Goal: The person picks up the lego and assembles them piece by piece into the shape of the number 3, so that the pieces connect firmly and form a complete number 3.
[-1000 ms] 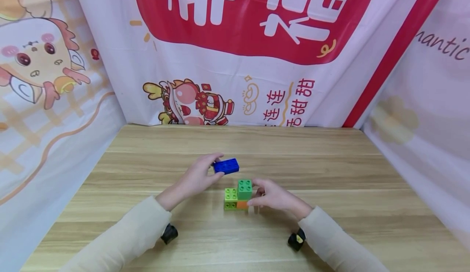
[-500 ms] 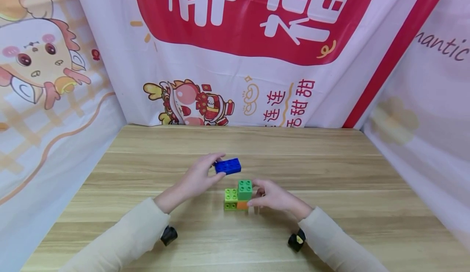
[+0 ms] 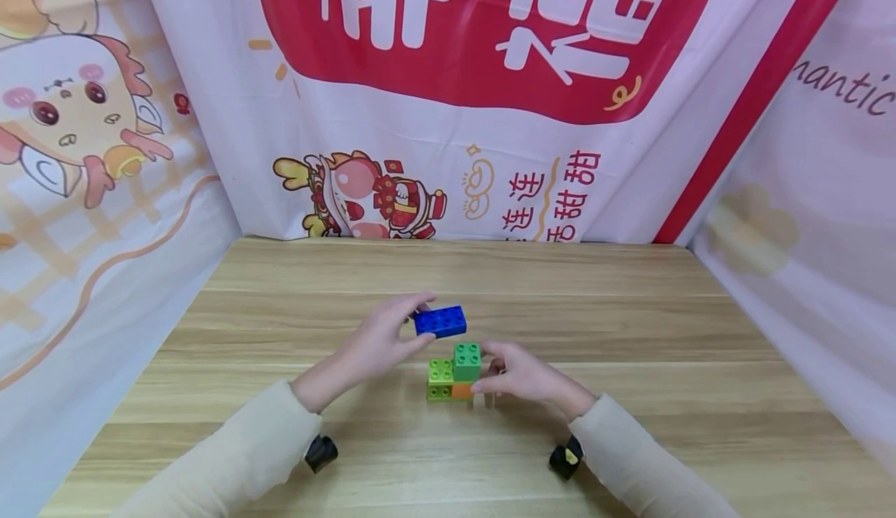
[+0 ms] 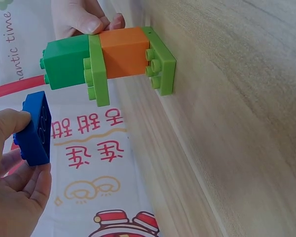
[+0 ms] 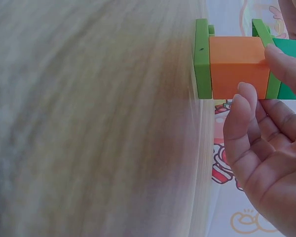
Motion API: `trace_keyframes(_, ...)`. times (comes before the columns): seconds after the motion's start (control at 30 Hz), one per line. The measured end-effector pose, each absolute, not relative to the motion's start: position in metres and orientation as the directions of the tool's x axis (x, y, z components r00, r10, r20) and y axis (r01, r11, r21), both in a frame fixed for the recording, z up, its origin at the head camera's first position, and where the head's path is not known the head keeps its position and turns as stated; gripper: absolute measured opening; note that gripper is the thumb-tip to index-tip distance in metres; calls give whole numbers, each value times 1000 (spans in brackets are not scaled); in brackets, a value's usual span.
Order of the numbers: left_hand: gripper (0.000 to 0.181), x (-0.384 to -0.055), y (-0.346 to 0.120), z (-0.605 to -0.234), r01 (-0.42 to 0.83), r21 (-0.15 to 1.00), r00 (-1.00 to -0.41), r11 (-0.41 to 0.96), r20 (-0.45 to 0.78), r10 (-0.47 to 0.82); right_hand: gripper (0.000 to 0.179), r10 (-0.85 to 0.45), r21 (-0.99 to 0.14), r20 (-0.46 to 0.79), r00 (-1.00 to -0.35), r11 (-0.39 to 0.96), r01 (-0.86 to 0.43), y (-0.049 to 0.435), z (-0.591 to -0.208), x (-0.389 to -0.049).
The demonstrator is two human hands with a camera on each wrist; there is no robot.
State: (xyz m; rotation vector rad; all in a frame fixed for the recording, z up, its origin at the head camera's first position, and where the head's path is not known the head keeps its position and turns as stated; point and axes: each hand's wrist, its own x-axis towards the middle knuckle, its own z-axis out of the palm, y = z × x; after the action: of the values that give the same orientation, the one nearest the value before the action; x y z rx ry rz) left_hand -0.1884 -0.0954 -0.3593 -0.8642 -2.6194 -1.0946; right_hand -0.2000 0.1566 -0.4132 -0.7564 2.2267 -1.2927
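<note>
My left hand (image 3: 374, 339) pinches a blue toy brick (image 3: 444, 322) by one end, thumb on one side and fingers on the other. It hangs in the air beside the top of a brick stack, apart from it in the left wrist view. From the table up, the stack has a thin lime brick (image 4: 165, 69), an orange brick (image 4: 124, 52), a second thin lime brick (image 4: 97, 74) and a green brick (image 4: 66, 61) on one half. My right hand (image 3: 521, 372) grips the stack from the right, its thumb at the upper lime and orange bricks.
The stack stands on a wood-grain table (image 3: 609, 316). A white printed cloth (image 3: 392, 106) hangs along the table's back edge, with more cloth at the left and right. Black wrist cameras hang under both cuffs, the left camera (image 3: 321, 453) and the right camera (image 3: 564, 461).
My left hand has carried the blue brick slightly to the right and nearer the stack. The right hand and the stack have stayed in place.
</note>
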Motion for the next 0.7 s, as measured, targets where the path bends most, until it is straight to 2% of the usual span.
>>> trace_keyframes(0.23,52,-184,-94,-357,613,569,-788,549,387,479,44,-654,-884,-110,-748,409,-228,156,-412,-200)
trace_keyframes(0.5,52,-180,-93,-355,593,594,-799,545,346,492,44,-657,-887,-101,-747,400,-231,156,-412,-199)
trace_keyframes(0.7,51,-178,-90,-356,619,572,-780,538,371,504,52,-662,-900,-104,-742,380,-213,156,-413,-198)
